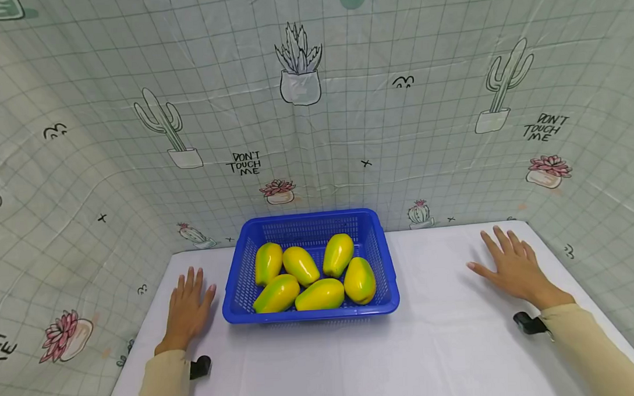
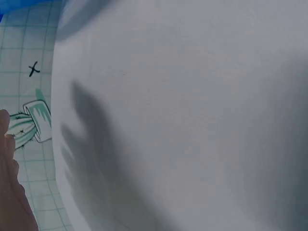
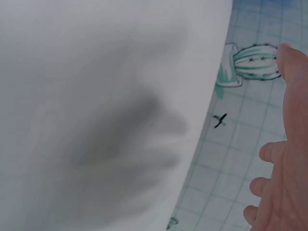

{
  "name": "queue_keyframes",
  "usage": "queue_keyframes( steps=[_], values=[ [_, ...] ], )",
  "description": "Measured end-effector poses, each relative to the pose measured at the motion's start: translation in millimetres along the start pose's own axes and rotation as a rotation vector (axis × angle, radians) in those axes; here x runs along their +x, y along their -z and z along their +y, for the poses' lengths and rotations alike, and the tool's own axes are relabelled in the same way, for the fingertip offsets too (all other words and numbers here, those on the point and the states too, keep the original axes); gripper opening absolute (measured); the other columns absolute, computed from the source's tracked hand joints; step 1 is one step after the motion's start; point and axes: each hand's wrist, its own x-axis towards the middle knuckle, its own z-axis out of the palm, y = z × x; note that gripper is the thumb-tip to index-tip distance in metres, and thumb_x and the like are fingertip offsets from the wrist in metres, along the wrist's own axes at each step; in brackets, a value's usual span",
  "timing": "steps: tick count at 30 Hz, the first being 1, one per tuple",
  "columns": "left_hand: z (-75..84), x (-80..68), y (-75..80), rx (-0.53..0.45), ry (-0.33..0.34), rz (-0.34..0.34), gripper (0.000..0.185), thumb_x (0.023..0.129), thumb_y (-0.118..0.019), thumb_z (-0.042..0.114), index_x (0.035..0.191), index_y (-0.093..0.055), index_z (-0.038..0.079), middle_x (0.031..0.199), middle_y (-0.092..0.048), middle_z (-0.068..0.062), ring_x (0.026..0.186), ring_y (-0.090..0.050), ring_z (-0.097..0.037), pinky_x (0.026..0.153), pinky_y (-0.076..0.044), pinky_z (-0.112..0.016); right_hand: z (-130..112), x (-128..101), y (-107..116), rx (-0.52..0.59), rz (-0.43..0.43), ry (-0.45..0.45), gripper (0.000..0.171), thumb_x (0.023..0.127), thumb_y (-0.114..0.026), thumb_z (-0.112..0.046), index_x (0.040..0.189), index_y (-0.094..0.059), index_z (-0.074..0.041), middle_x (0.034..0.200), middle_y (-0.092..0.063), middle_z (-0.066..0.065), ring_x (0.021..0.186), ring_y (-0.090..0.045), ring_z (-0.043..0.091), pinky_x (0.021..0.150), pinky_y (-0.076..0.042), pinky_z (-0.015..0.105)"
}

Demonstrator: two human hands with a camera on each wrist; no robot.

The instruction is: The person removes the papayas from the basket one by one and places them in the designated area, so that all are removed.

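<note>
A blue plastic basket (image 1: pixel 310 316) with perforated walls stands at the back middle of the table. Several yellow-green mangoes (image 1: pixel 320 295) lie inside it. My left hand (image 1: pixel 187 310) is left of the basket, apart from it, with its fingers extended and nothing held. Over on the right side, well away from the basket, my right hand (image 1: pixel 516 267) has its fingers spread and holds nothing. Each wrist view shows its hand's shadow on the white cloth, with part of the left hand (image 2: pixel 14 185) and right hand (image 3: pixel 288 144) at the frame's edge.
A white cloth covers the table (image 1: pixel 312 367). Behind and at both sides hangs a gridded curtain (image 1: pixel 341 127) printed with cacti and potted plants. The basket's back rim is close to this curtain. A small black device (image 1: pixel 199 367) sits at the left wrist, another (image 1: pixel 530 323) at the right.
</note>
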Motion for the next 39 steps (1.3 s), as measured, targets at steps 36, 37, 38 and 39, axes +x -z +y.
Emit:
queue_keyframes(
  steps=[36,37,38,39],
  values=[
    [66.5,7.5,31.0,-0.551,-0.008,-0.092,0.068,0.114,-0.046,0.019,0.169,-0.011,0.002,0.172,-0.019,-0.027,0.154,-0.028,-0.049,0.124,-0.026,-0.064,-147.2,42.2,24.8,-0.069,0.031,0.331,0.09,0.097,-0.072,-0.048,0.163,-0.033,-0.001,0.168,-0.026,0.031,0.153,-0.021,0.055,0.12,-0.016,0.075],
    [67.9,7.7,31.4,-0.569,0.002,-0.094,0.069,0.113,-0.048,0.017,0.169,-0.011,0.002,0.172,-0.021,-0.027,0.153,-0.031,-0.048,0.123,-0.028,-0.065,-151.1,42.7,25.2,-0.067,0.03,0.34,0.089,0.097,-0.073,-0.047,0.163,-0.033,-0.002,0.168,-0.026,0.03,0.153,-0.021,0.055,0.12,-0.016,0.075],
    [69.3,8.0,31.9,-0.585,0.013,-0.098,0.071,0.111,-0.051,0.015,0.169,-0.012,0.003,0.171,-0.023,-0.026,0.151,-0.034,-0.048,0.122,-0.03,-0.065,-154.7,43.3,25.4,-0.063,0.029,0.35,0.089,0.097,-0.072,-0.047,0.164,-0.033,-0.002,0.168,-0.026,0.03,0.153,-0.021,0.055,0.121,-0.016,0.074],
    [70.2,8.1,32.2,-0.597,0.025,-0.103,0.073,0.11,-0.053,0.013,0.17,-0.012,0.004,0.171,-0.025,-0.025,0.15,-0.037,-0.047,0.121,-0.032,-0.065,-158.2,43.9,25.5,-0.059,0.025,0.356,0.089,0.097,-0.073,-0.047,0.164,-0.033,-0.003,0.169,-0.025,0.029,0.154,-0.021,0.055,0.121,-0.015,0.074]
  ],
)
